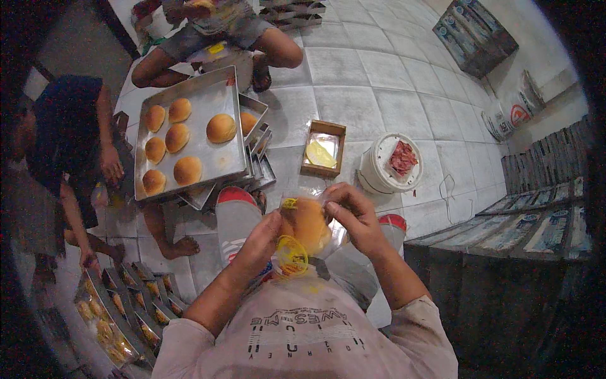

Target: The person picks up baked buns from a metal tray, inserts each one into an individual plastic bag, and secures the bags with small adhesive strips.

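Observation:
A golden bread bun (305, 222) sits inside a clear plastic bag (292, 256) with yellow print, held above my lap. My left hand (262, 239) grips the left side of the bag and bun. At the upper right of the bag, my right hand (352, 215) pinches the plastic with thumb and fingers; it is slightly blurred. Just beyond my hands on the floor is a small wooden box (307, 166) holding clear bags with yellow print (320, 155). Right of it stands a white lidded bucket (371, 173) with a pile of small red strips (403, 159) on its lid.
A metal baking tray (208, 99) with several buns (177, 137) rests on stacked trays at left. Trays of bagged bread (106, 327) lie lower left, near a standing person (66, 132). Another person (218, 38) sits opposite. Dark stacked trays (521, 232) line the right.

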The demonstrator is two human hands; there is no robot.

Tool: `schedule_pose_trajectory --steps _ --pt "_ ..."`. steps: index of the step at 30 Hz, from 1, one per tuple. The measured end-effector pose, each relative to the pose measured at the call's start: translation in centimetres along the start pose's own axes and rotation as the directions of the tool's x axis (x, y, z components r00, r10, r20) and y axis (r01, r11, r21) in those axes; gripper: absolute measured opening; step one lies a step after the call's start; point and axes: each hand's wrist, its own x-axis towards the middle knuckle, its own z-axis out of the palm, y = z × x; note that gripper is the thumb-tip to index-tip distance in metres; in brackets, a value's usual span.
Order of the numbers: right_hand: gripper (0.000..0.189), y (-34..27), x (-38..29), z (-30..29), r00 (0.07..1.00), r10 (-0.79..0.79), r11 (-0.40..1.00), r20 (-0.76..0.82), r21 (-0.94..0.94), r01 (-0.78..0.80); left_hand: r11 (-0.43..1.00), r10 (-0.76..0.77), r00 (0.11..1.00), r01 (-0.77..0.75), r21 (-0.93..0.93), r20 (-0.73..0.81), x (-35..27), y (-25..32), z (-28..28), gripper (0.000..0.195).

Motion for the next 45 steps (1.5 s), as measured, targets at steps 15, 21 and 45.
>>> schedule_pose_trajectory --steps 15,21,45 --pt "0.009 0.5 1.9 0.2 0.975 -0.145 0.857 0.166 -0.472 0.208 0.859 0.291 0.926 -0.143 0.491 -0.239 -0.5 2.7 -1.2 0.028" --pt "0.012 1.0 2.4 0.5 0.975 -0.132 0.866 0.179 -0.459 0.201 0.671 0.423 0.893 -0.193 0.716 -0.156 0.6 2.1 -2.0 0.022" --pt "0.015 4.3 5.4 2.0 0.992 0.117 0.937 0.055 -0.336 -0.092 0.634 0.284 0.942 -0.043 0.772 -0.181 2.0 2.8 -1.7 0.02"
